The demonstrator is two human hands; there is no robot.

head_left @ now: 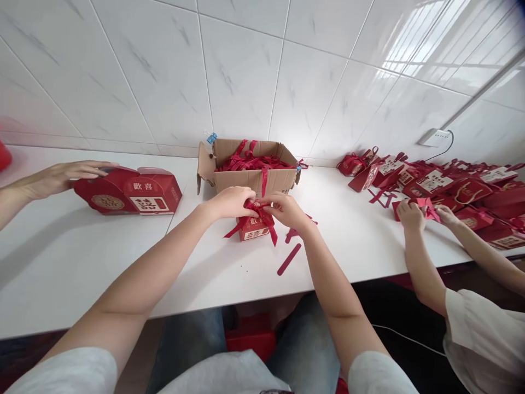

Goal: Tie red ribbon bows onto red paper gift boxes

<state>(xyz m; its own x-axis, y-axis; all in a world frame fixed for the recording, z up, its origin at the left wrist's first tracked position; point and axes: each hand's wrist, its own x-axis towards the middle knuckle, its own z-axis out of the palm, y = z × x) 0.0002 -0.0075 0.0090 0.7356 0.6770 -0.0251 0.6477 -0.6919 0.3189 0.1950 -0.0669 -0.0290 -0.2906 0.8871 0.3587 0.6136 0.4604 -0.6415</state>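
A small red candy box (254, 235) with pale printed characters stands on the white table in front of me. Around its top is a dark red ribbon (273, 235), gathered in a bow with loose tails hanging down both sides. My left hand (233, 202) pinches the ribbon at the left of the bow. From the other side, my right hand (287, 209) grips the ribbon between thumb and fingers. The exact knot is partly hidden by my fingers. Just behind stands an open cardboard box (241, 179) filled with red ribbons (256, 162).
Red strips (289, 259) lie right of my work. At left, another person's hand (84, 171) rests on larger red boxes (156, 191). On the right, a co-worker's hands (412, 215) handle a red box beside many finished-looking ribboned boxes (471, 191). A tiled wall bounds the white table (197, 279).
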